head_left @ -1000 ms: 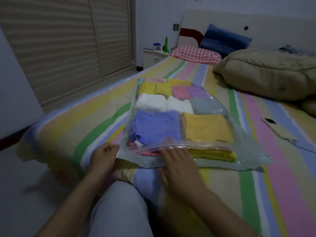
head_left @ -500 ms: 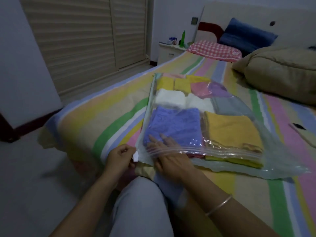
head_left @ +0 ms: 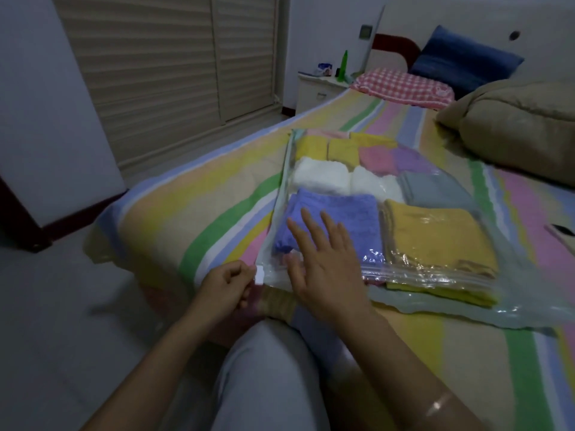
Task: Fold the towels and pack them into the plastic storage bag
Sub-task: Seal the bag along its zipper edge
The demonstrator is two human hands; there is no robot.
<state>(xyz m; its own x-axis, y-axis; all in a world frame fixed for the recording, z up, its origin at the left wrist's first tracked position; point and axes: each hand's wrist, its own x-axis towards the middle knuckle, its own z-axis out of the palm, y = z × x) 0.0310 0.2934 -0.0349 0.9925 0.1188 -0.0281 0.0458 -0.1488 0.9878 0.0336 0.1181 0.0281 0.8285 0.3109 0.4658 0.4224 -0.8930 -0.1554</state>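
A clear plastic storage bag [head_left: 529,309] lies flat on the striped bed, filled with several folded towels. A blue towel [head_left: 345,213] and a yellow towel [head_left: 435,231] lie nearest me, with white [head_left: 320,175], grey, pink and purple ones behind. My left hand [head_left: 224,287] pinches the white zip slider [head_left: 259,274] at the bag's near left corner. My right hand [head_left: 326,262] lies flat with fingers spread, pressing on the bag over the blue towel just beyond the zip line.
The striped bedsheet [head_left: 193,213] covers the bed. A beige duvet [head_left: 513,126] is bunched at the right, with a checked pillow [head_left: 401,85] and a blue pillow behind. A phone [head_left: 563,231] lies at the right edge. A nightstand with a green bottle stands far back.
My right hand has slid left along the bag's opening and then up onto the blue towel, fingers spreading. My left hand has taken the white slider at the corner.
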